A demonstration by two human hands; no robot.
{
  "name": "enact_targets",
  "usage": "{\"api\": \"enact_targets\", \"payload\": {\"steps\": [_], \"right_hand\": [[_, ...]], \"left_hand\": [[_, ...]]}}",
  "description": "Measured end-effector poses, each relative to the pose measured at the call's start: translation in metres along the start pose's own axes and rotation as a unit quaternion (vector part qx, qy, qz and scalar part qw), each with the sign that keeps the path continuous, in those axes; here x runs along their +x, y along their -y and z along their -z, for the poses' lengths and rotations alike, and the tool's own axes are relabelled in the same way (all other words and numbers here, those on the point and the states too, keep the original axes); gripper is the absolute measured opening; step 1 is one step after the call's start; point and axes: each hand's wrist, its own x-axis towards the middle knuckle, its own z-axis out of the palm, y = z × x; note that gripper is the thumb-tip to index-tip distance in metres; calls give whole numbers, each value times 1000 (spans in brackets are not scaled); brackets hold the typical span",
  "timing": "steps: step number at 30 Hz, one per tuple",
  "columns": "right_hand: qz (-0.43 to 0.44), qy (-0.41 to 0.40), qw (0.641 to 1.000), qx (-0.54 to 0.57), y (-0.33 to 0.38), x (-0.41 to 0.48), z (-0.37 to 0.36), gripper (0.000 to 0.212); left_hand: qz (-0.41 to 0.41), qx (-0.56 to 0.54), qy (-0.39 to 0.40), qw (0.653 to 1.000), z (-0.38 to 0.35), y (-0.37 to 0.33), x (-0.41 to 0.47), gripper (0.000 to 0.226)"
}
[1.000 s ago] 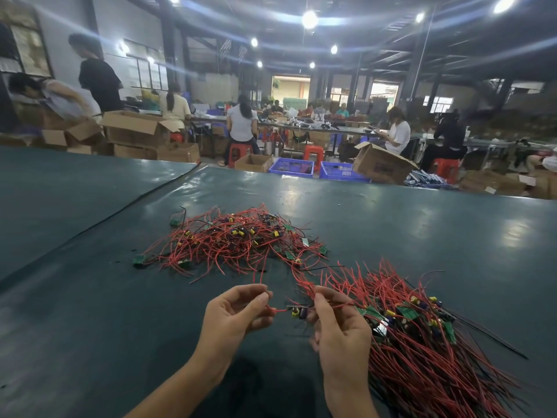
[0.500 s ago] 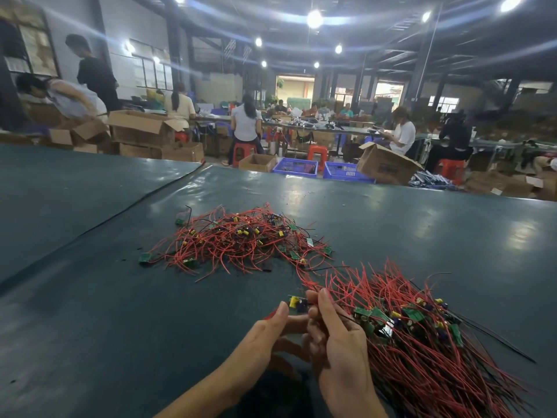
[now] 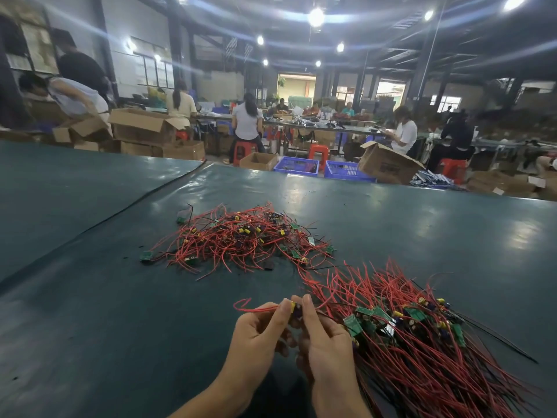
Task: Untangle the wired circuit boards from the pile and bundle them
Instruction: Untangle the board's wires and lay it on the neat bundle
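Observation:
A tangled pile [image 3: 241, 239] of small green circuit boards with red wires lies in the middle of the dark green table. A straightened bundle [image 3: 422, 336] of the same boards and wires lies at the right front. My left hand [image 3: 256, 333] and my right hand [image 3: 325, 336] sit close together just left of the bundle, both pinching one small wired board [image 3: 294, 309] with a yellow part. Its red wire [image 3: 250, 307] curls out to the left past my left fingers.
The table [image 3: 120, 312] stretches wide, with a seam running from the far edge to the left. Beyond its far edge stand cardboard boxes [image 3: 385, 164], blue crates [image 3: 297, 165] and red stools, and several people sit at other benches.
My hands came together from slightly apart and lifted the single board. Its red wire now sticks out to the left of my left hand.

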Motion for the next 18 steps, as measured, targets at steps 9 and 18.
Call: {"api": "enact_targets", "payload": {"steps": [9, 18], "right_hand": [[25, -16, 999, -42, -1, 0, -2, 31], [31, -113, 991, 67, 21, 19, 35, 27]], "left_hand": [[-49, 60, -9, 997, 3, -4, 1, 40], [-64, 79, -36, 994, 19, -11, 13, 46]]}}
